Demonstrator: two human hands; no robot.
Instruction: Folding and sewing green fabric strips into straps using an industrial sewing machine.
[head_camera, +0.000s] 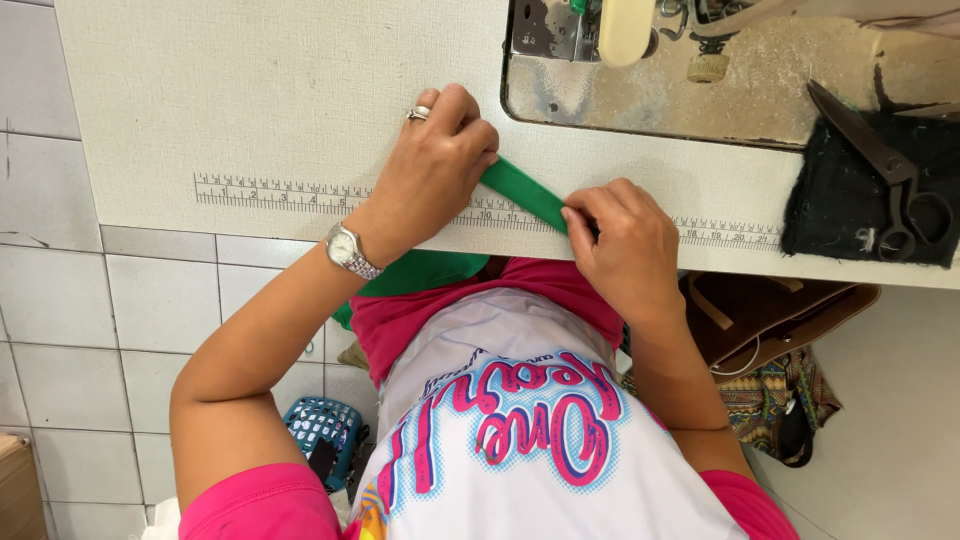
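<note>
A green fabric strip (524, 190) lies stretched along the ruler printed on the white sewing table (250, 90). My left hand (436, 165), with a ring and a wristwatch, pinches the strip's far end. My right hand (620, 235) pinches its near end at the table's edge. More green cloth (420, 272) hangs below the table edge onto my lap.
A sewing machine bed (690, 75) sits at the upper right. Black scissors (885, 165) rest on a dark cloth pad (850, 205) at the right. Under the table are a brown bag (770, 315), a patterned bag (780, 400) and a small blue basket (325, 430) on tiled floor.
</note>
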